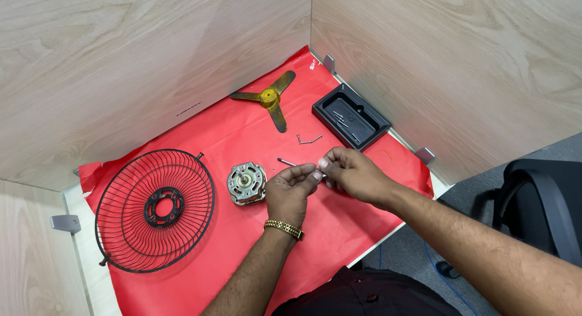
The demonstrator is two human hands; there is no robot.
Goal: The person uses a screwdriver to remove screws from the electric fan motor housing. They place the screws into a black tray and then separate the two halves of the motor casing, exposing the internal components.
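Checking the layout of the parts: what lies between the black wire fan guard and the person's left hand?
In the head view, the small fan motor lies on the red sheet between the fan guard and the left hand.

Office workstation, wood partitions [151, 55], office chair [539, 194]

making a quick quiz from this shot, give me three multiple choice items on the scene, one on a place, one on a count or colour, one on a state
1. Where does the wire fan guard lie?
A. left of the motor
B. inside the black tray
C. against the right wall

2. How many blades has the yellow fan blade piece?
A. two
B. three
C. five

3. What are the two hands doing?
A. resting flat on the red sheet
B. pinching a small part between them
C. lifting the guard

Answers:
1 A, the guard sits on the red sheet left of the motor.
2 B, three blades spread from its hub.
3 B, left hand and right hand meet fingertip to fingertip above the sheet.
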